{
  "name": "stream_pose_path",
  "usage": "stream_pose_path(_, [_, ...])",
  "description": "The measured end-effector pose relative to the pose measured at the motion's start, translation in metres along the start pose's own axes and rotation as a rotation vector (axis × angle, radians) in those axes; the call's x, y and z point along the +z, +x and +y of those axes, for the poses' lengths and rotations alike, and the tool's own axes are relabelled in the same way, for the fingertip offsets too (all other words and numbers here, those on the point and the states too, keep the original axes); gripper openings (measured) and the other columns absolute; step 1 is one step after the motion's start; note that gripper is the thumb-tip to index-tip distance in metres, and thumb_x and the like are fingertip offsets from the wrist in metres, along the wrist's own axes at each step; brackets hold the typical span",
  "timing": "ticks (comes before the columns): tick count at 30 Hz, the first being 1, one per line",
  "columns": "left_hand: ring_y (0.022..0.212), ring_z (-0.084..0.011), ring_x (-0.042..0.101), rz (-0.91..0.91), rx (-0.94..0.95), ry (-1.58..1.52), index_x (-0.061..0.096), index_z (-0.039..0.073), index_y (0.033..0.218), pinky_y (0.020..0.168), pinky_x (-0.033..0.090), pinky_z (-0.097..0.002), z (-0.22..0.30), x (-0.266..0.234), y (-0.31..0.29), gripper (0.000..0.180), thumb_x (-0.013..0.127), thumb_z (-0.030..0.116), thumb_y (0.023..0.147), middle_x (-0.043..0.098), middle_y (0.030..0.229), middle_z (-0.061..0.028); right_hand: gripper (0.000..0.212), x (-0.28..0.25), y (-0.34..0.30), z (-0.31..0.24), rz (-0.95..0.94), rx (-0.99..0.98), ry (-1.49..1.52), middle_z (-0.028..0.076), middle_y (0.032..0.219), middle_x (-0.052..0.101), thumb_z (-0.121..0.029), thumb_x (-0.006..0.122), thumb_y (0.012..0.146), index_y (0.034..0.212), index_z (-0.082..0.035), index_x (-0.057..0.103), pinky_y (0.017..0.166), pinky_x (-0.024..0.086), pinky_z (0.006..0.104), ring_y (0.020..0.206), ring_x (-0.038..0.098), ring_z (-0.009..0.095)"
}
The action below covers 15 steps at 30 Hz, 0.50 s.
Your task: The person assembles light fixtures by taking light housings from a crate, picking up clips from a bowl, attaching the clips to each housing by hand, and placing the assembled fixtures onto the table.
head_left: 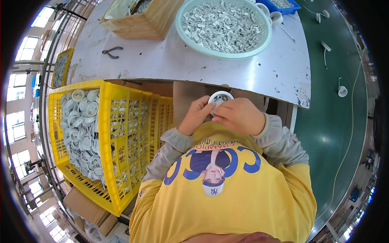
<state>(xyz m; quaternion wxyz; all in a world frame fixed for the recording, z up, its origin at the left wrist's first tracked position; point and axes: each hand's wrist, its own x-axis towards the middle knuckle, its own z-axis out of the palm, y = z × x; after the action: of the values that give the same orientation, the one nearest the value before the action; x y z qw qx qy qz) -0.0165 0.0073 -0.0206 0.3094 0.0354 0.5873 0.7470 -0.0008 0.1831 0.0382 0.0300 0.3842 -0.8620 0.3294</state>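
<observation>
A: What is closest to you?

B: Your yellow shirt (247, 194) and grey sleeves (283, 139). Past them, your two hands meet in front of your chest, just short of the table's near edge.

A: How do your fingers stand?

B: Your left hand (196, 116) has thumb and fingers narrowed on the left side of a white round cup (220, 97). Your right hand (242, 116) lies over its near right side, fingers bent together; whether they pinch anything, you cannot tell, as the fingertips are partly hidden.

A: And the cup itself?

B: It sits between your hands, its open face up, with small greyish pieces inside.

A: Beside you?

B: To your left, a yellow crate (106, 141) full of white ring-shaped parts (81, 133).

A: Farther off?

B: On the pale table (142, 65), dark-handled pliers (112, 52) lie left of a pale green basin (265, 42) heaped with small metal parts (222, 28). A cardboard box (152, 22) stands at your far left, a blue tray (291, 10) at the far right. Right of the table, white round pieces (343, 91) with wires lie scattered on a green surface (324, 133).
</observation>
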Motion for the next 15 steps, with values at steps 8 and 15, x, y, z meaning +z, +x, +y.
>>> stream_pose_path(8, [0.084, -0.0064, 0.051, -0.011, -0.091, 0.16, 0.051, 0.0, 0.105, 0.075, 0.042, -0.0221, -0.006, 0.009, -0.004, 0.02, 0.049, 0.013, 0.089, 0.057, 0.089, -0.0018, 0.011, -0.103, 0.066, 0.096, 0.316, 0.246, -0.258, 0.008, 0.074, 0.056, -0.011, 0.058, 0.076, 0.086, -0.007, 0.06, 0.057, 0.044, 0.0346, 0.067, 0.055, 0.026])
stream_pose_path(15, [0.078, -0.0073, 0.049, -0.001, 0.138, 0.163, 0.049, 0.0, 0.102, 0.067, 0.042, -0.022, -0.014, 0.013, -0.003, 0.018, 0.05, 0.011, 0.088, 0.054, 0.088, -0.0037, 0.011, -0.087, 0.081, 0.136, 0.087, 0.161, -0.443, 0.011, 0.067, 0.057, -0.012, 0.061, 0.072, 0.081, -0.006, 0.058, 0.055, 0.042, 0.034, 0.061, 0.055, 0.028])
